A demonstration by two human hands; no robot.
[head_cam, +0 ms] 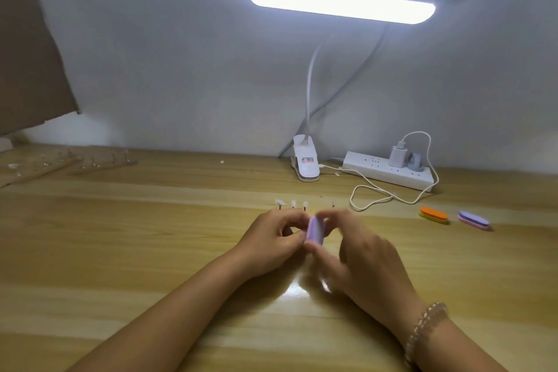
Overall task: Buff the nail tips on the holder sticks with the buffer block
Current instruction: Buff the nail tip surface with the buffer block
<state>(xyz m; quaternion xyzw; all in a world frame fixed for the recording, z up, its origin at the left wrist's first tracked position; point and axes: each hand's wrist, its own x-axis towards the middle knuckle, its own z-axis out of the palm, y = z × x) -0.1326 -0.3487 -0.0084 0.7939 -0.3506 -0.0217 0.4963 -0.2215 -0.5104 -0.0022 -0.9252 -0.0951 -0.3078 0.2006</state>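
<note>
The desk (151, 251) is wood-grain with a smooth, glossy coat, glaring white near its front edge. The buffer block (315, 231) is lilac, matt and foam-like; so are the orange buffer (434, 214) and purple buffer (473, 219) toward the right edge. The nail tips (293, 204) are milky plastic on holder sticks (304, 208) too thin to judge. Clip lamp (306, 163) and power strip (380, 170) at the back edge are smooth white plastic. Cardboard (27, 54) at the back left corner is dull brown; the bracelet (422, 329) beads look glassy.

Head view, sole camera: wide-angle, head-worn, facing forward and down across table (120, 251) to wall (181, 69). Left hand (271, 238), right hand (362, 254) near, lower centre.
</note>
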